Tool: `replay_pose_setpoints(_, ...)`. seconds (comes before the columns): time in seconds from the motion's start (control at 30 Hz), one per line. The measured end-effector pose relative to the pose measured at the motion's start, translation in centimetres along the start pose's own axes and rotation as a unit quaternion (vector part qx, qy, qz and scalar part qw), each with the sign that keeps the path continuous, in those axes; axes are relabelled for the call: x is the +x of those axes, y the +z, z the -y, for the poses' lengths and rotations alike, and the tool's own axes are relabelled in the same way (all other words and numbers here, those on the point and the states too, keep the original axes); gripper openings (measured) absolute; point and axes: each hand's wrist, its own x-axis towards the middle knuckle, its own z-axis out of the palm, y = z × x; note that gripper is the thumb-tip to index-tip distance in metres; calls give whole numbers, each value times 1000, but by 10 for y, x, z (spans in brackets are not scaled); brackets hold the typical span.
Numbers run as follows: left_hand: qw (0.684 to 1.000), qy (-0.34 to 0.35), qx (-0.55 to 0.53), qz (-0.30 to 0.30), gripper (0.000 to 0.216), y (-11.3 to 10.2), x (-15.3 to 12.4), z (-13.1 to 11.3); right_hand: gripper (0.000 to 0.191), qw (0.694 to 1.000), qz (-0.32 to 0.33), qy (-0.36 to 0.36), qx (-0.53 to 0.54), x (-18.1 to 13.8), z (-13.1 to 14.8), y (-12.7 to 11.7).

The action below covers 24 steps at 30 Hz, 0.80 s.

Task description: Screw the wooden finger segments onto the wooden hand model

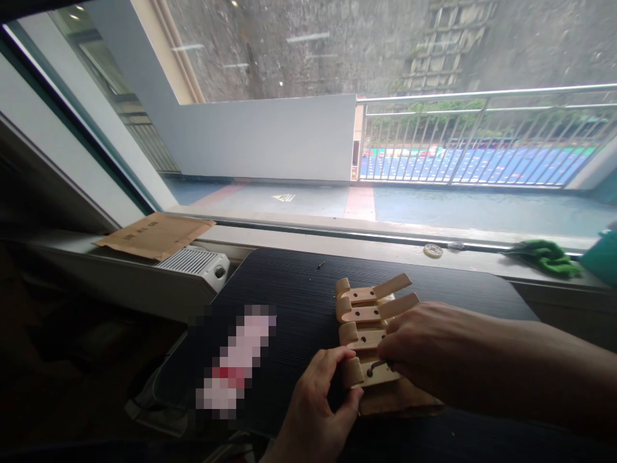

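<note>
A row of wooden wall hooks (369,313) lies on a black table (289,289), resting on a brown paper piece (400,402). My left hand (313,411) grips the nearest hook (353,372) from the left, thumb and fingers closed round it. My right hand (424,350) reaches in from the right and pinches a small dark tool (376,368), like a hex key, set into that nearest hook. The two far hooks point up and to the right, untouched.
A blurred-out pink and red object (238,360) lies on the table's left. A small screw (321,264) lies near the far edge. On the window sill are a tape roll (432,251), a green cloth (547,256), a cardboard sheet (155,235) and a white radiator (195,263).
</note>
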Motion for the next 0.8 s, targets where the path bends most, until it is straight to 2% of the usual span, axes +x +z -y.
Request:
replay_pose_setpoints(0.1,1000,-5,-22,-14,45,6,4,-4,15,1000,21,8,11,4,2,-3)
replay_pose_setpoints(0.27,997,-20,-46,-58,36,19,10,-8,18,999,43,25,0,8,7,-6)
replay_pose_setpoints(0.5,998,-6,-42,-45,40,19,12,-7,27,999,32,33,-11,1,12,-3)
replay_pose_setpoints(0.8,998,41,-7,-52,42,20,13,-7,25,999,22,43,-3,8,15,2)
